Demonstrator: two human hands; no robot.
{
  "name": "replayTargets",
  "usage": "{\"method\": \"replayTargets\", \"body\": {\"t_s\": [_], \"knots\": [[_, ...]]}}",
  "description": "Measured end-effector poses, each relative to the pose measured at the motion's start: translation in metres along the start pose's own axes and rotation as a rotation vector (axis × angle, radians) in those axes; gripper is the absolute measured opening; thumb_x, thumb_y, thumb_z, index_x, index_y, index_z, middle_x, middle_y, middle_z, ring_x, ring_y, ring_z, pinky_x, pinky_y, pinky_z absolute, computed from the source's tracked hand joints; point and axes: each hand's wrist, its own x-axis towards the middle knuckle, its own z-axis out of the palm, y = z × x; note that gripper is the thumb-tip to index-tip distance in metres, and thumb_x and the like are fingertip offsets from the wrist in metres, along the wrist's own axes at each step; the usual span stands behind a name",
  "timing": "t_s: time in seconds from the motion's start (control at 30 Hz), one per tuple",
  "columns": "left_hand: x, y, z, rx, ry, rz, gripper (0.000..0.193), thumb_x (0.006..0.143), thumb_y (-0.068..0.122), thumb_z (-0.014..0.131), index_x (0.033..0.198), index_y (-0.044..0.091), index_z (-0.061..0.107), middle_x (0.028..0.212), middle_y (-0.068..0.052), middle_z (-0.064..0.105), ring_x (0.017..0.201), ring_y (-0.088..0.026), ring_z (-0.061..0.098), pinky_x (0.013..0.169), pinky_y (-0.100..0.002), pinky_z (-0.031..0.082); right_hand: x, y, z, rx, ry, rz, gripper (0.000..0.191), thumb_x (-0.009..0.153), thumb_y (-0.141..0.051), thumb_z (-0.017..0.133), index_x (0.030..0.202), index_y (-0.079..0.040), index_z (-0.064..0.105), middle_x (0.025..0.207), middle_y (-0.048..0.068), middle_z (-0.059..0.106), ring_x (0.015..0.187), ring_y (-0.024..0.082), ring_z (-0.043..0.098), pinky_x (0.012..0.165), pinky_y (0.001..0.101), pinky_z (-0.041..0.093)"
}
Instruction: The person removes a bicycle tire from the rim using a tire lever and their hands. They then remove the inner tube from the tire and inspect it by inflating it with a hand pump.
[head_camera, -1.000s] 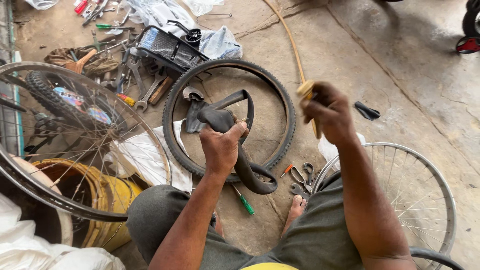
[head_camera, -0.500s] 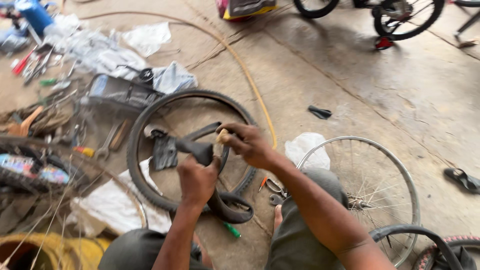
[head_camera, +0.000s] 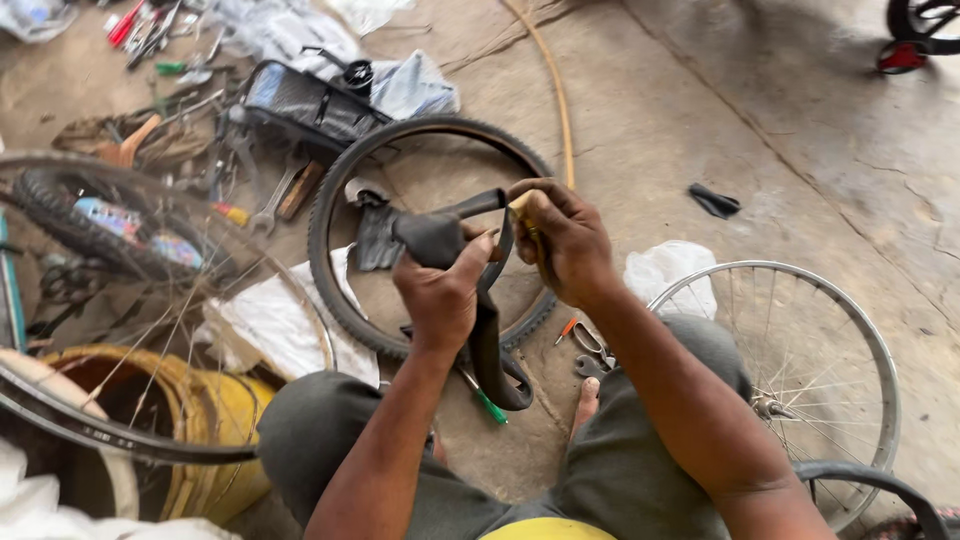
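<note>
Inner tube: your left hand fingers clamp it taut, so it faces you.
Right hand: fingers pinch a tan pad against the tube.

The floor is bare toward its far right edge. A tyre lies under the hands, tools crowd the far left, and a spoked wheel blocks the near right.
</note>
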Motion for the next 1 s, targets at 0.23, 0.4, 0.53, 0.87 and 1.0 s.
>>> {"method": "replayTargets", "body": {"t_s": [0.23, 0.4, 0.53, 0.87, 1.0], "knots": [[0.002, -0.002, -0.003, -0.014, -0.044, 0.027, 0.011, 0.092, -0.002, 0.075, 0.1, 0.0, 0.068, 0.094, -0.009, 0.074, 0.082, -0.016, 0.075, 0.078, -0.03, 0.065, -0.003, 0.002, 0.008, 0.076, -0.067, 0.053, 0.031, 0.109, -0.029, 0.057, 0.12, -0.001, 0.063, 0.088, 0.008, 0.062, 0.072, 0.012, 0.057, 0.062, 0.0257, 0.047], [0.002, -0.003, -0.003, -0.023, -0.035, 0.011, 0.01, 0.092, -0.001, 0.075, 0.1, 0.001, 0.069, 0.092, -0.007, 0.074, 0.082, -0.015, 0.076, 0.078, -0.028, 0.065, -0.003, 0.004, 0.012, 0.069, -0.017, 0.09, 0.031, 0.107, -0.03, 0.059, 0.12, -0.002, 0.063, 0.088, 0.007, 0.061, 0.075, 0.012, 0.059, 0.062, 0.0262, 0.047], [0.001, -0.004, -0.005, 0.051, -0.028, 0.057, 0.012, 0.092, 0.0, 0.076, 0.101, 0.001, 0.069, 0.094, -0.006, 0.073, 0.083, -0.012, 0.073, 0.079, -0.027, 0.063, -0.003, 0.005, 0.01, 0.085, -0.044, 0.09, 0.031, 0.107, -0.03, 0.059, 0.12, -0.002, 0.063, 0.088, 0.007, 0.062, 0.075, 0.012, 0.059, 0.062, 0.0257, 0.046], [0.003, -0.002, -0.006, 0.067, -0.035, 0.056, 0.01, 0.093, 0.0, 0.075, 0.101, 0.0, 0.069, 0.095, -0.007, 0.073, 0.084, -0.012, 0.073, 0.08, -0.028, 0.064, -0.002, 0.008, 0.011, 0.054, -0.054, 0.098, 0.031, 0.107, -0.029, 0.058, 0.122, -0.001, 0.061, 0.092, 0.008, 0.066, 0.079, 0.014, 0.066, 0.061, 0.0251, 0.047], [0.003, -0.002, -0.008, 0.015, -0.046, 0.014, 0.01, 0.092, 0.0, 0.074, 0.101, -0.001, 0.069, 0.095, -0.008, 0.074, 0.084, -0.014, 0.076, 0.081, -0.029, 0.065, -0.003, 0.01, 0.011, 0.044, -0.041, 0.101, 0.03, 0.108, -0.028, 0.057, 0.123, -0.002, 0.062, 0.091, 0.008, 0.066, 0.078, 0.013, 0.065, 0.061, 0.0252, 0.047]]}}
